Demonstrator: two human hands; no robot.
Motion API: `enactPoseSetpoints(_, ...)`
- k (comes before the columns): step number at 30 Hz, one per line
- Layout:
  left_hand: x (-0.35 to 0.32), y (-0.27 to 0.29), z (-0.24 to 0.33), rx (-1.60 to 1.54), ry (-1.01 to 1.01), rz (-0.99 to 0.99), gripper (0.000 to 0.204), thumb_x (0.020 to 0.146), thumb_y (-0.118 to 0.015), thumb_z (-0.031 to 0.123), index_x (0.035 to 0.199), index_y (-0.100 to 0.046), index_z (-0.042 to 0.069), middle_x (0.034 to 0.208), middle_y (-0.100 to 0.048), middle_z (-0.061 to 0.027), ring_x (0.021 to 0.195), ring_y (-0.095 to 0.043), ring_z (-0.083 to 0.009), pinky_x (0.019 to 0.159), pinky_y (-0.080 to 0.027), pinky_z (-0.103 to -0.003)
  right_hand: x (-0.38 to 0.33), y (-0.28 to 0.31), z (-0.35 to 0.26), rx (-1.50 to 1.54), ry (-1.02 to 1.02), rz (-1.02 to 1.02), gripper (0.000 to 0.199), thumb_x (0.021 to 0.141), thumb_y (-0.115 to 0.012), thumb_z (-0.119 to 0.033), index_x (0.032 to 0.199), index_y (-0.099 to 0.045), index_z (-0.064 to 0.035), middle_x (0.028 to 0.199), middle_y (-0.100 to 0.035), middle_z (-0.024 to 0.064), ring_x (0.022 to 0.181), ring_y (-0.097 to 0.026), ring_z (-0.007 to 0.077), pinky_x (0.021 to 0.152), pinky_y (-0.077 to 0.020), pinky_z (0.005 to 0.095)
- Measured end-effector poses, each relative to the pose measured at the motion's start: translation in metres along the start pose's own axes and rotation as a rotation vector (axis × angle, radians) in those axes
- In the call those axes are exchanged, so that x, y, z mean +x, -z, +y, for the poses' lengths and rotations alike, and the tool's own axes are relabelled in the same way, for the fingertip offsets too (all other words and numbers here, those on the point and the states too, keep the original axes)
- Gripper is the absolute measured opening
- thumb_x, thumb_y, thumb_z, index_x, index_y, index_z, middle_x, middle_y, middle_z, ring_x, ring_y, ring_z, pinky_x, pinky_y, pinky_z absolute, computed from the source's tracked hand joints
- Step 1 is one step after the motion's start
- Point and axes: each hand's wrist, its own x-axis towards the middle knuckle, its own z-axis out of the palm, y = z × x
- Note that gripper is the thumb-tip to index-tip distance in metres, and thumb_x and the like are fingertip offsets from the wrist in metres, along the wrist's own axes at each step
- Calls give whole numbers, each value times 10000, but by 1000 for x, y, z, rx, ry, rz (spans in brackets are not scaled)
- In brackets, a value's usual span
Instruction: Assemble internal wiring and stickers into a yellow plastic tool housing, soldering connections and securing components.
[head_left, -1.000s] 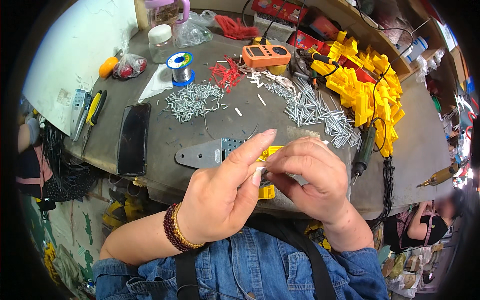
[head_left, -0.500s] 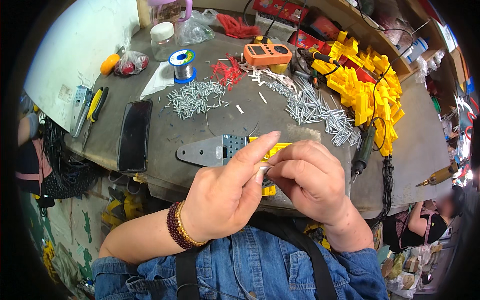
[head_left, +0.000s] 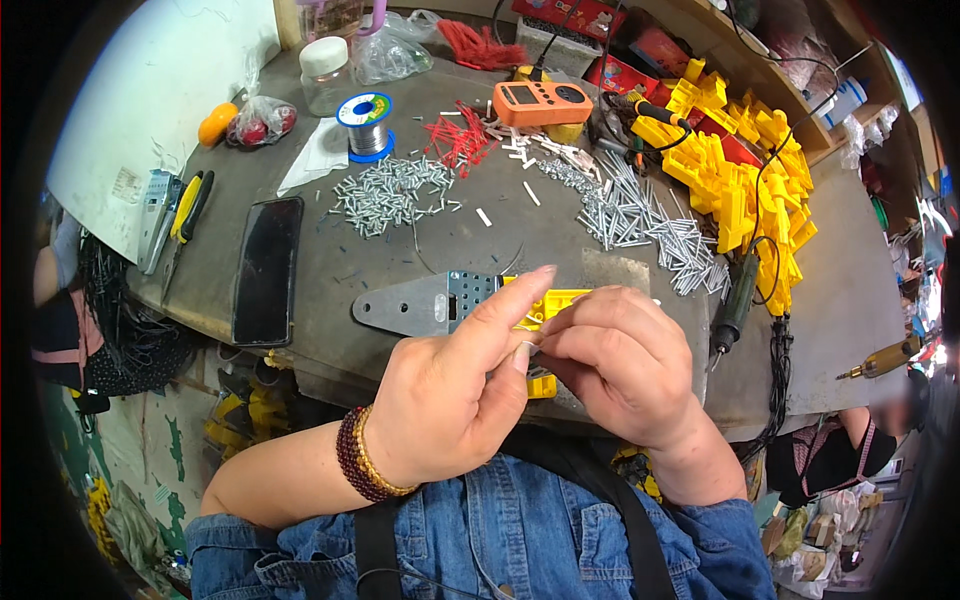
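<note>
Above the yellow plastic part (head_left: 566,297) my two hands meet fingertip to fingertip. A small white piece (head_left: 530,343) shows at the meeting point, too small to name its kind. My left hand (head_left: 445,395) pinches it between thumb and fingers, the index finger stretched out. With bent fingers closed on the same spot, my right hand (head_left: 635,365) comes in from the other side. A tapered grey metal plate (head_left: 405,303) with round holes lies beside the yellow part. My hands hide most of the yellow part and the plate's right end.
Beyond my hands lie short screws (head_left: 390,195), long screws (head_left: 635,210), red pieces (head_left: 460,140) and a solder spool (head_left: 367,135). A phone (head_left: 268,270) lies left. Yellow parts (head_left: 750,170), an orange meter (head_left: 541,104) and a corded screwdriver (head_left: 732,310) are further right.
My fingers have shifted slightly around the small white piece, and less of it shows. The whole view has moved a little; the things on the table stay in place.
</note>
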Motion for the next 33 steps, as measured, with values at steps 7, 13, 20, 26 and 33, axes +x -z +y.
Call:
enactPoseSetpoints(7, 2, 1, -1, 24, 89, -60, 522, 920, -529, -29, 1427, -415, -66, 897, -732, -140, 804, -725, -192, 767, -526, -256, -3, -4, 8, -1, 78, 75, 207, 671, -739, -57, 853, -645, -29, 845, -647, 93, 738, -635, 267, 629, -518, 376)
enactPoseSetpoints(13, 3, -1, -3, 64, 98, -87, 532, 914, -531, -35, 1432, -414, -61, 849, -723, -133, 763, -715, -178, 740, -520, -250, -4, -1, 13, -7, 71, -20, 197, 710, -709, -69, 894, -654, -27, 877, -647, 91, 750, -636, 264, 649, -517, 362)
enactPoseSetpoints(20, 5, -9, -15, -10, 23, 13, 568, 866, -576, -41, 1418, -443, -39, 875, -684, -180, 577, -657, -259, 538, -510, -331, -5, -3, 15, -11, 56, -35, 169, 720, -702, -76, 869, -632, -38, 927, -652, 91, 786, -641, 261, 672, -515, 359)
enactPoseSetpoints(26, 23, 31, -53, -183, 435, 314, 495, 895, -562, -4, 1379, -456, -24, 1133, -646, -225, 976, -673, -326, 843, -524, -366, -16, 10, 15, 19, 24, -37, 254, 637, -773, -52, 858, -651, -74, 1006, -680, 92, 840, -643, 268, 730, -511, 374)
enactPoseSetpoints(33, 12, 18, -57, 589, -52, -290, 737, 692, -773, 285, 1352, -523, 73, 1401, -506, -146, 1278, -469, -348, 1072, -345, -463, -74, -8, 8, 118, -175, -269, 219, 654, -762, -69, 844, -658, -97, 1069, -662, 38, 1002, -610, 247, 876, -477, 409)
